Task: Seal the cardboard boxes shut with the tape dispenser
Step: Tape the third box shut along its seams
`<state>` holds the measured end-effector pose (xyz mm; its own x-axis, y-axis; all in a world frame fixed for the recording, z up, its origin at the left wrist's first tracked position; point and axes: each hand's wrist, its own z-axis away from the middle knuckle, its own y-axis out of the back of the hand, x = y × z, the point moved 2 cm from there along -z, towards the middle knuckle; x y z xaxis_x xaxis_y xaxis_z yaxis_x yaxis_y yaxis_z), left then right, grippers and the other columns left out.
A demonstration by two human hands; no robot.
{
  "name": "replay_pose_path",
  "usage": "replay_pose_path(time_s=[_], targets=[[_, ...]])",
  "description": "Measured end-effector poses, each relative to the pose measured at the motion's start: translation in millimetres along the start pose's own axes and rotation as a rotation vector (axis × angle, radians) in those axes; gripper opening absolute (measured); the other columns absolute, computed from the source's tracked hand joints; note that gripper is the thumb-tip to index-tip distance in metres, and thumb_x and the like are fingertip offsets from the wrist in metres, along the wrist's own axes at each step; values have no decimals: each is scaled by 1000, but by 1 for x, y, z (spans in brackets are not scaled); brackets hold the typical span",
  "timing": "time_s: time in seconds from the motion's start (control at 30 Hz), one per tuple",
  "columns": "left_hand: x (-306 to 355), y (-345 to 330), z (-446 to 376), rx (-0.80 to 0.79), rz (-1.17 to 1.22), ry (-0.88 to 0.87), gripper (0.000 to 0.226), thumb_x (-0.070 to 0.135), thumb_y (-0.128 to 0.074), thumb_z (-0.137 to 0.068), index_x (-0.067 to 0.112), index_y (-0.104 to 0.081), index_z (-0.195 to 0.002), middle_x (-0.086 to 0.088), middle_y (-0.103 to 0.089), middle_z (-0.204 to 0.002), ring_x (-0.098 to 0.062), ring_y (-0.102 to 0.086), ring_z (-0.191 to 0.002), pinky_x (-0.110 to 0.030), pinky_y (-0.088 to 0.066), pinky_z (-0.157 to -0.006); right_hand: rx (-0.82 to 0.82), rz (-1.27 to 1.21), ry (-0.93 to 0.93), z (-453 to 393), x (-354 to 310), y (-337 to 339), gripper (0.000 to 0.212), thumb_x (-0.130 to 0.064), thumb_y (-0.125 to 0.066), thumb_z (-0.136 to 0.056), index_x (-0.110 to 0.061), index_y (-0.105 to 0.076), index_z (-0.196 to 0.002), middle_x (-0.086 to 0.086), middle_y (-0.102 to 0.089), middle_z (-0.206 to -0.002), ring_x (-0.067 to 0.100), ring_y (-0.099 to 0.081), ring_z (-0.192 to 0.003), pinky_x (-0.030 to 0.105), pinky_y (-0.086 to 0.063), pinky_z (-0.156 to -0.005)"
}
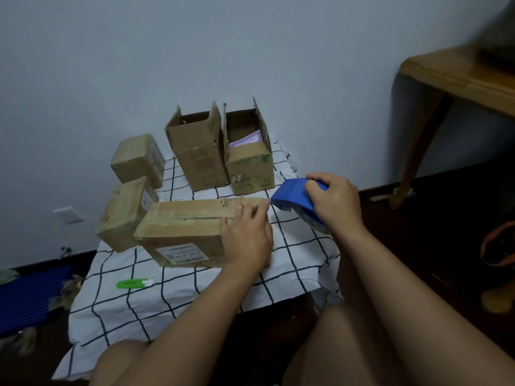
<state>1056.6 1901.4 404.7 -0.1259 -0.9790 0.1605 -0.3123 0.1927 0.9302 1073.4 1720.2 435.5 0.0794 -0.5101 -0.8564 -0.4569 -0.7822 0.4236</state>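
The desk [195, 296] is sitting under a white cloth with dark lines, and it is carrying five cardboard boxes.

The long box [192, 232] is lying nearest the person. Its top flaps are lying flat, and shiny tape looks like it is running along the middle seam. I think this one is almost done, or just getting its last bit of tape at the right end.

At the back, the tall open box [195, 151] is standing with its flaps sticking up. Just beside it, the second open box [249, 165] is also standing open, with something purple showing inside. These two are waiting to be closed and taped.

On the left, two small boxes are looking shut already: the far small box [136, 160] and the near small box [122, 215], which is touching the long box.

The left hand [245, 235] is pressing down on the right end of the long box, with its fingers spread flat.

The right hand [331, 201] is holding the blue tape dispenser [292, 196], fingers curled round it. The dispenser is sitting right at the right end of the long box.

A little green cutter [133, 283] is lying on the cloth near the front.
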Motion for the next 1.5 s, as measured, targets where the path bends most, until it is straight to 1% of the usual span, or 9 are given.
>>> replay_pose_path(time_s=[0.2, 0.33, 0.43, 0.57, 0.67, 0.83, 0.97, 1.27, 1.5], targets=[[1, -4, -1, 15, -20, 53, 41, 39, -48, -94, 25, -49, -132, 1, -49, -134, -22, -49, -123, -49, -29, -108, 27, -12, 8, 2, -4, 1, 46, -43, -50, -78, -26, -76, -112, -5, -74, -109, 11, -57, -89, 23, -42, -68], [1, -6, -3, -7, -19, 38, 45, 36, -38, -99, 25, -38, -143, 2, -36, -151, -21, -36, -137, -50, -25, -111, 38, 4, 10, 4, -8, 5, 50, -45, -47, -76, -27, -76, -112, -5, -74, -108, 9, -55, -87, 14, -38, -63], [-1, -1, -2, -30, -27, -35, 45, 36, -30, -103, 24, -32, -146, 0, -30, -156, -20, -26, -144, -49, -21, -115, 39, 11, 28, 4, -11, 11, 50, -44, -47, -76, -27, -76, -112, -7, -74, -109, 7, -53, -87, 4, -32, -63], [-10, 14, 13, -24, -17, -193, 49, 35, -25, -104, 21, -29, -151, -4, -29, -159, -19, -22, -147, -38, -10, -120, 61, -9, 24, 1, -16, 19, 49, -45, -47, -76, -28, -76, -111, -8, -74, -108, 6, -55, -91, 11, -36, -68], [-23, 35, 24, 32, 94, -310, 46, 25, -42, -103, 13, -41, -147, -7, -42, -151, -21, -36, -142, -34, -21, -118, 72, -34, 26, 1, -23, 19, 49, -45, -48, -75, -28, -77, -110, -11, -74, -108, 4, -57, -93, 15, -38, -74], [-61, 62, 36, 109, 134, -418, 45, 5, -69, -86, 2, -60, -130, -14, -61, -131, -31, -60, -120, -44, -42, -104, 62, -70, 45, 8, -40, 6, 48, -45, -48, -74, -29, -77, -109, -19, -65, -95, 4, -57, -92, 17, -38, -75], [-95, 71, 43, 185, 138, -464, 50, 0, -79, -75, 4, -66, -123, -12, -68, -121, -30, -66, -109, -44, -50, -94, 34, -104, 75, 18, -58, -13, 47, -45, -48, -74, -28, -77, -108, -18, -66, -94, 5, -59, -93, 9, -37, -72], [-165, 72, 50, 150, 312, -510, 40, 9, -61, -89, 12, -63, -129, 0, -63, -131, -18, -56, -125, -35, -45, -95, -8, -138, 114, 38, -88, -60, 45, -43, -49, -77, -28, -76, -110, -17, -65, -98, 5, -58, -94, 10, -39, -74], [-186, 60, 55, 67, 242, -591, 47, 14, -64, -91, 24, -58, -136, 5, -57, -139, -29, -47, -131, -47, -37, -101, -3, -201, 135, 50, -102, -94, 38, -36, -51, -81, -30, -75, -110, -32, -59, -90, -21, -54, -87, -3, -37, -65]])
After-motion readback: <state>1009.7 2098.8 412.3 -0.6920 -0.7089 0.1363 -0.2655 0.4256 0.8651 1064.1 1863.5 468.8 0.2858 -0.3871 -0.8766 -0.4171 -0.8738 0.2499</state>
